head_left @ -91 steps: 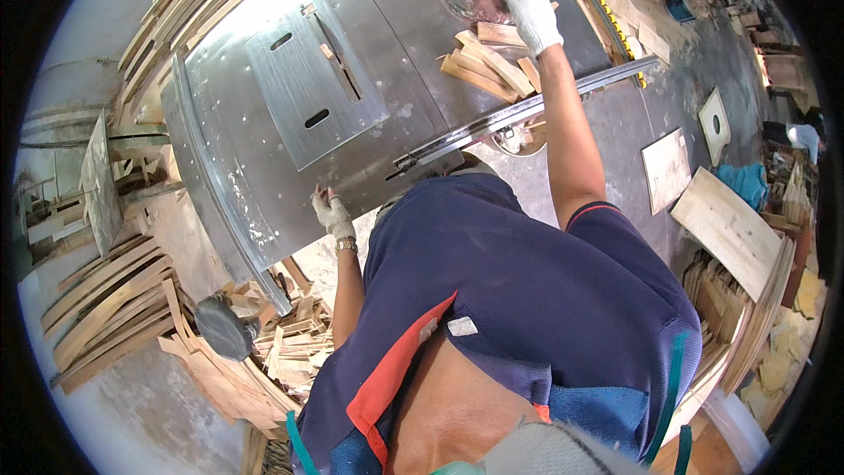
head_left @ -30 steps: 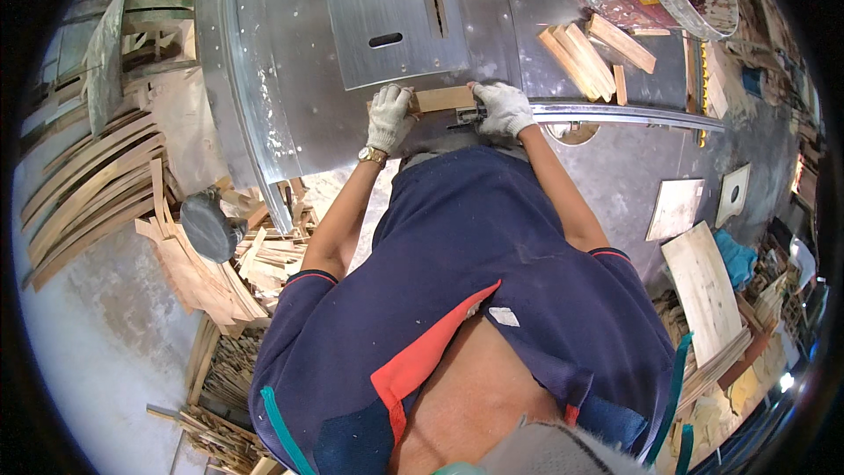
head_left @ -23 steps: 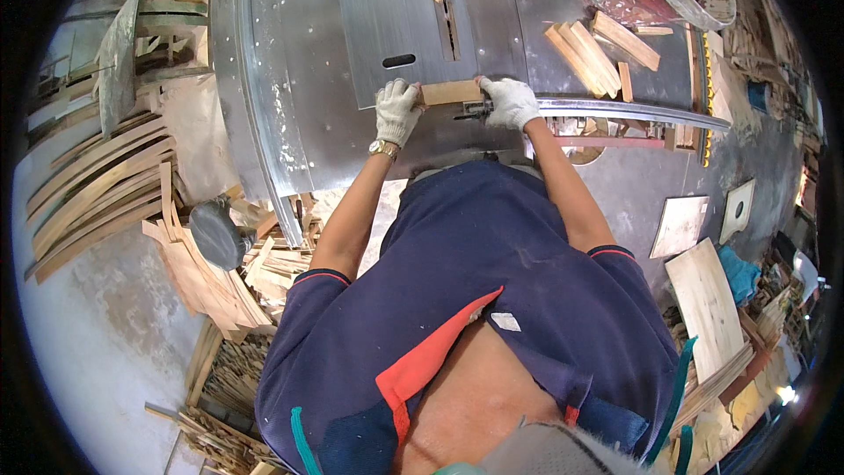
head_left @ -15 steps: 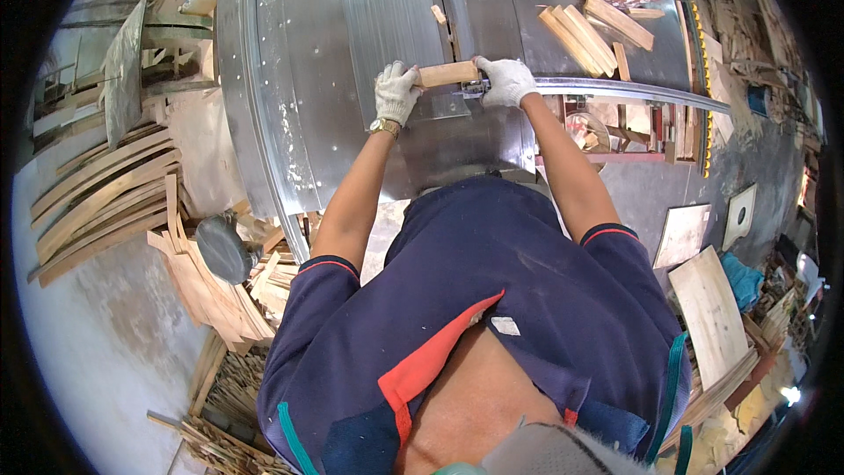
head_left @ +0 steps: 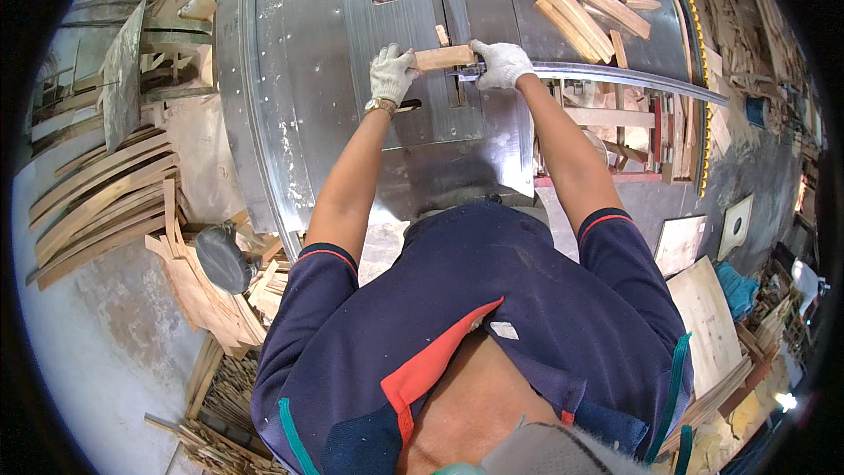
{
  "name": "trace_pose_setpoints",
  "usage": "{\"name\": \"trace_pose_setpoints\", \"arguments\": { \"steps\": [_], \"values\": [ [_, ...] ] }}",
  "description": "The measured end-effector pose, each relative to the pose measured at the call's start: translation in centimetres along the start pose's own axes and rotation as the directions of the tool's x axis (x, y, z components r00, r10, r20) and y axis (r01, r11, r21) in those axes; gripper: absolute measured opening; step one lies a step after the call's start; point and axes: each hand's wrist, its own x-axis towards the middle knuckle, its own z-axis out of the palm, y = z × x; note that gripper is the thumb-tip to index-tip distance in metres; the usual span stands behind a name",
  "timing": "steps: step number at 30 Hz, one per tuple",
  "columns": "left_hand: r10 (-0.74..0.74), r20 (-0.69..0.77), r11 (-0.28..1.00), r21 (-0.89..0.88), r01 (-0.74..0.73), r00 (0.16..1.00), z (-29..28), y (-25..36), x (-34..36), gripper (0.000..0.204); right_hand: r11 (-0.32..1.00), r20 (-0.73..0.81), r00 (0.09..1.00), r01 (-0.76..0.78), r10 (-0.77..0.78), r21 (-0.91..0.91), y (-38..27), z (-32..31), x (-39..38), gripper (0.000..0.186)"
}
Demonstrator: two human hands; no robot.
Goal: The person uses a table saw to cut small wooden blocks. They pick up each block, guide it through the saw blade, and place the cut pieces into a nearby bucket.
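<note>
Floor, left: curved wooden slats (head_left: 92,202) stacked beside the metal table (head_left: 290,105).
Left hand (head_left: 390,76): white glove, fingers closed on the left end of the wooden block (head_left: 444,57).
Wooden block: lies flat on the table's centre plate, across the saw slot (head_left: 450,44), between both hands.
Right hand (head_left: 501,64): white glove, fingers curled over the block's right end, against the metal rail (head_left: 633,79).
Table, right: cut wood pieces (head_left: 591,18) in a loose pile.

We see a metal saw table (head_left: 290,79) with a slotted centre plate. A small wooden block (head_left: 444,57) lies on that plate, and wood offcuts (head_left: 585,18) sit near its far right corner.
</note>
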Motion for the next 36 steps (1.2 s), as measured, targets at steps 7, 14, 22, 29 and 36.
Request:
{"name": "trace_pose_setpoints", "arguments": {
  "steps": [7, 14, 22, 29, 36],
  "values": [
    [0.009, 0.009, 1.000, -0.028, -0.009, 1.000, -0.4, -0.6, 2.5, 0.050, 1.000, -0.030, 0.999, 0.015, -0.016, -0.027, 0.9, -1.0, 2.2, 0.088],
    [0.019, -0.014, 1.000, -0.005, -0.019, 1.000, -0.8, -0.8, 4.1, 0.046, 1.000, -0.021, 1.000, 0.018, -0.018, -0.024, 1.2, -2.1, 3.5, 0.088],
    [0.021, 0.030, 1.000, -0.004, -0.021, 0.999, -1.6, -1.1, 5.5, 0.050, 1.000, -0.017, 1.000, 0.012, -0.012, -0.003, 1.3, -3.0, 4.7, 0.088],
    [0.134, -0.128, 0.990, 0.050, -0.128, 0.983, -0.9, -2.7, 5.0, 0.049, 1.000, -0.033, 0.999, 0.011, -0.011, -0.008, 1.7, -3.4, 6.1, 0.089],
    [-0.234, -0.196, 0.968, 0.044, 0.247, 0.952, -1.3, -6.1, 4.2, 0.042, 1.000, -0.069, 0.998, 0.011, -0.010, 0.007, 1.9, -3.2, 6.1, 0.086]
  ]
}}
